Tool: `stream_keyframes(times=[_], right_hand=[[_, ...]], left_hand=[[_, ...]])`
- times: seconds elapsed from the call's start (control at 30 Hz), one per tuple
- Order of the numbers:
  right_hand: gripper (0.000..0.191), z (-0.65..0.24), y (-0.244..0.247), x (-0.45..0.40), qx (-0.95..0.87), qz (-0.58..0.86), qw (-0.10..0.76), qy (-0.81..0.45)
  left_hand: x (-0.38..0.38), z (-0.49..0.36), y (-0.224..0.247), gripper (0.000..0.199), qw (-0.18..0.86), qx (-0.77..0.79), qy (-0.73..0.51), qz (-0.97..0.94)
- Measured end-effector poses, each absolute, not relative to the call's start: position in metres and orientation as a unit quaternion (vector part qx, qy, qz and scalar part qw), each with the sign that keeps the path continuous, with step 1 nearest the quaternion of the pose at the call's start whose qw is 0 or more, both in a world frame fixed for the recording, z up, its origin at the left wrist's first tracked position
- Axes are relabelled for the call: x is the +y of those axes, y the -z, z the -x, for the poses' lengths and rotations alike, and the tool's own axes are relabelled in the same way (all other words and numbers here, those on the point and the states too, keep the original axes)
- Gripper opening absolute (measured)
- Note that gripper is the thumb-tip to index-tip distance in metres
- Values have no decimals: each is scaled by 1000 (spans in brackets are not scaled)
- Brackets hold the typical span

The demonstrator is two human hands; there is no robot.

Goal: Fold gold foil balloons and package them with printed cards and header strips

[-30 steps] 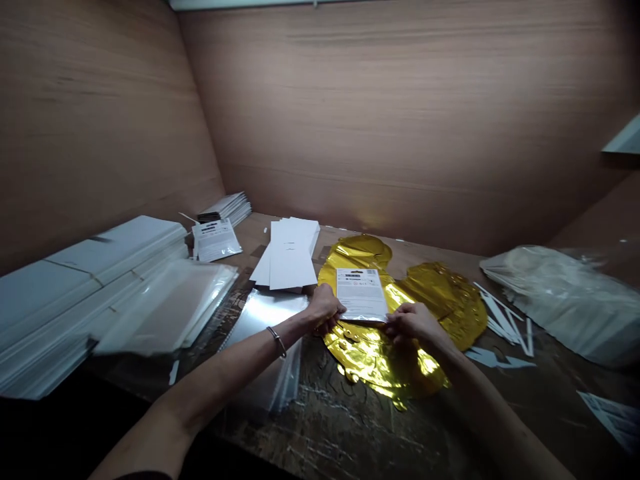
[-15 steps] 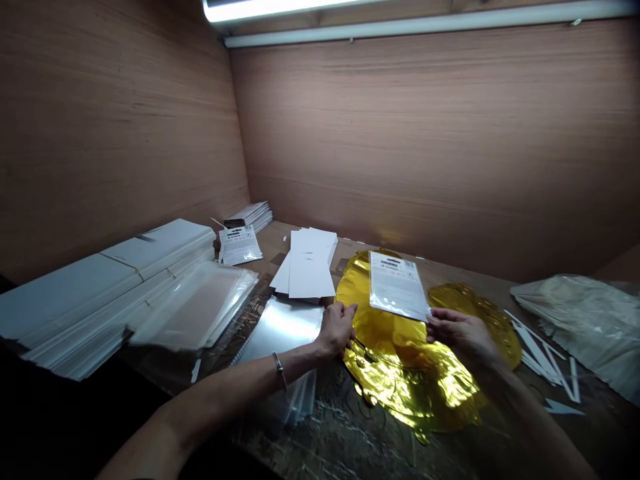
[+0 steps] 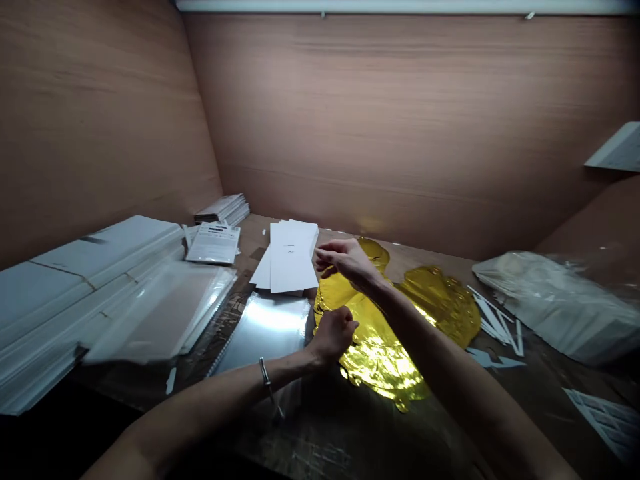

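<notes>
My left hand (image 3: 334, 335), with a bracelet on its wrist, is closed at the left edge of the gold foil (image 3: 373, 320); whether it pinches anything is hidden. Above and beyond it, my right hand (image 3: 347, 259) reaches over the foil, fingers curled toward the white cards (image 3: 293, 257); no packet shows in it. A stack of clear plastic sleeves (image 3: 270, 327) lies left of my left hand. The packaged card (image 3: 214, 243) rests at the back left, near a pile of folded cards (image 3: 225, 209).
Banded white card stacks (image 3: 125, 243) and clear bags (image 3: 160, 307) lie on the left. More gold foil (image 3: 440, 300), white strips (image 3: 500, 320) and a plastic bag of white items (image 3: 560, 300) are on the right. Wooden walls (image 3: 350, 120) enclose the table.
My right hand has let go of the packaged card and moved left over the foil. A packet now lies squarer on the back-left ones. The view has shifted right and down.
</notes>
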State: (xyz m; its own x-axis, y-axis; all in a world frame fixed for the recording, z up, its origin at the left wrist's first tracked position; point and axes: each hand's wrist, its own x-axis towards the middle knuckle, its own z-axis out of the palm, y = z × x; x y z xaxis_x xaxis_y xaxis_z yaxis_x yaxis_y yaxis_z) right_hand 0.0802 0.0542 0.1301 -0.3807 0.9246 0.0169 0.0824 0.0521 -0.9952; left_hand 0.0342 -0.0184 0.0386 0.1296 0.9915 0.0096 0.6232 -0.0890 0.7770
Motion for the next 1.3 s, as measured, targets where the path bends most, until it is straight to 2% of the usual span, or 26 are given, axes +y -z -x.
stream_keyframes(times=[0.13, 0.27, 0.4, 0.5, 0.63, 0.77, 0.9, 1.3], right_hand=[[24, -165, -102, 30, -614, 492, 373, -491], [22, -232, -74, 3, -695, 570, 278, -338], [20, -260, -47, -17, -803, 546, 197, -132], [29, -260, -32, -23, -849, 497, 170, -55], [36, -248, -19, -21, -881, 451, 144, -21], [34, -237, -13, -16, -890, 436, 132, -12], [33, -231, -5, -18, -875, 457, 159, 14], [35, -232, 6, -14, -874, 449, 186, 22]], left_hand=[[-22, -23, -33, 16, 230, 540, -246, -771], [-27, -8, -28, 19, 111, 433, -212, -869], [-28, -1, -20, 26, 62, 414, -180, -890], [-25, -1, -12, 34, 44, 408, -154, -899], [-21, -9, -12, 37, 21, 409, -127, -903], [-15, -18, -14, 36, 3, 412, -108, -905], [-12, -23, -6, 30, -7, 413, -102, -905], [-12, -22, -2, 34, -36, 420, -94, -902]])
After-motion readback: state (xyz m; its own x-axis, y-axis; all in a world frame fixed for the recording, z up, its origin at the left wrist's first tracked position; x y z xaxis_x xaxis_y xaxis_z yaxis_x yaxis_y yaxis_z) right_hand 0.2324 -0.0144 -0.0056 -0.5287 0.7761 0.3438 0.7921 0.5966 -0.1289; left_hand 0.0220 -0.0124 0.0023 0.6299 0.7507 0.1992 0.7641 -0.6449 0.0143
